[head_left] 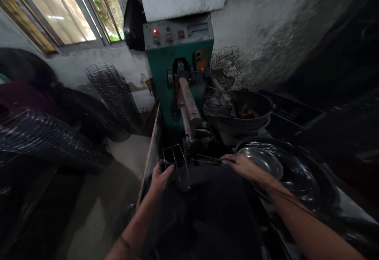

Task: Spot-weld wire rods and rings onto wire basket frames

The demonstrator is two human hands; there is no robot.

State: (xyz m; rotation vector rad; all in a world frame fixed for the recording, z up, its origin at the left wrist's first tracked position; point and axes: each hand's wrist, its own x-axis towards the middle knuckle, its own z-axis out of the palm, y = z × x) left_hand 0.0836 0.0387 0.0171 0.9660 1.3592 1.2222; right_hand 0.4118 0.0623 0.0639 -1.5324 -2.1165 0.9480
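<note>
My left hand (161,175) is closed on the edge of a small wire frame (177,159), with thin bent bars standing upright. My right hand (237,162) pinches a thin, straight metal piece (209,159) that points left toward the frame; whether it is a wire or a slim tool I cannot tell. Both hands are low over a dark lap, just before a green spot welding machine (160,72). Its thick upper arm (189,104) juts out above and between my hands. A red light glows on the control panel (177,36).
To the right, a shiny metal bowl (263,161) lies in a wide dark basin (304,173), with a round pan (251,121) behind. Tall stacks of wire baskets (109,90) stand left. A board edge (149,153) rises beside my left hand. Another person's sleeve (26,98) shows far left.
</note>
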